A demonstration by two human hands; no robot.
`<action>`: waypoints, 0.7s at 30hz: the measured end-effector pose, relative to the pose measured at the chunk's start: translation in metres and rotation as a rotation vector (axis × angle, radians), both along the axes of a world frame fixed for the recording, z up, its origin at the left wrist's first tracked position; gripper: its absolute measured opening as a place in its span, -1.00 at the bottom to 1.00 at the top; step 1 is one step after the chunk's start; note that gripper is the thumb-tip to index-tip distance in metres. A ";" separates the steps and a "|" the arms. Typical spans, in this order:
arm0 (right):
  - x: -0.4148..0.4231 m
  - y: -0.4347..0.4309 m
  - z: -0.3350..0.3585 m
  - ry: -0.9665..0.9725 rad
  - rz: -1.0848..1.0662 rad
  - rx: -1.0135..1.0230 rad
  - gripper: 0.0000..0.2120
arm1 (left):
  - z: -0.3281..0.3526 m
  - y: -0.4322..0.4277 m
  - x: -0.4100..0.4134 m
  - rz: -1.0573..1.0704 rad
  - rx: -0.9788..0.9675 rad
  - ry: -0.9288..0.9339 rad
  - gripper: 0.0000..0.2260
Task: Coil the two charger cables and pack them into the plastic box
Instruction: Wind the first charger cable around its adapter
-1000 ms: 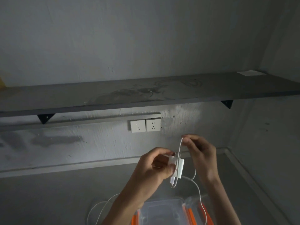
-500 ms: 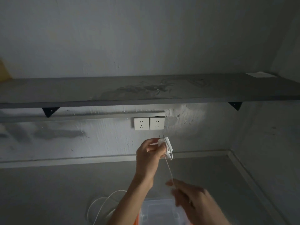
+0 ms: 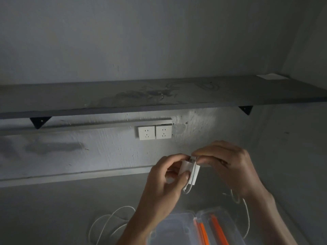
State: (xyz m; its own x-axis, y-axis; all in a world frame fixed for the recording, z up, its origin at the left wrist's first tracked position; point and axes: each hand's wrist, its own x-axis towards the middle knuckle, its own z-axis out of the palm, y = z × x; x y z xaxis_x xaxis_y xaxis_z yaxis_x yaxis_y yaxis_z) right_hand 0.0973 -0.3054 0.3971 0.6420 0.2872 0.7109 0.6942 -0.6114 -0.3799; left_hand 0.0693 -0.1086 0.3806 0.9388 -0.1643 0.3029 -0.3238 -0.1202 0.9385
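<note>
My left hand [image 3: 165, 184] grips a white charger block [image 3: 185, 167] held up in front of the wall. White cable [image 3: 192, 181] is wrapped around the block in a few turns. My right hand [image 3: 224, 165] pinches that cable at the block's top edge, and the free end hangs down past my right wrist. A second white cable [image 3: 109, 220] lies in loose loops on the grey surface at lower left. The clear plastic box [image 3: 178, 228] with orange latches sits open below my hands, partly hidden by my arms.
Two white wall sockets [image 3: 154, 132] sit just above my hands. A long grey shelf [image 3: 159, 96] on black brackets runs across the wall, with a white paper [image 3: 272, 76] at its right end. A wall closes the right side.
My right hand has come back up from low near the box to the top of the charger block, laying another turn of cable around it. The left hand has kept hold of the block.
</note>
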 end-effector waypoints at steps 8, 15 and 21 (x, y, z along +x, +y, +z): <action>0.027 0.002 0.002 0.539 0.348 0.314 -0.92 | 0.017 0.017 -0.002 -0.073 0.058 0.007 -0.70; 0.021 0.036 -0.059 0.710 0.365 0.457 -0.75 | 0.020 0.010 0.003 -0.313 -0.386 0.288 -0.55; 0.011 0.027 -0.093 0.993 0.563 0.584 -0.58 | 0.022 0.024 0.013 -0.278 -0.588 0.236 -0.51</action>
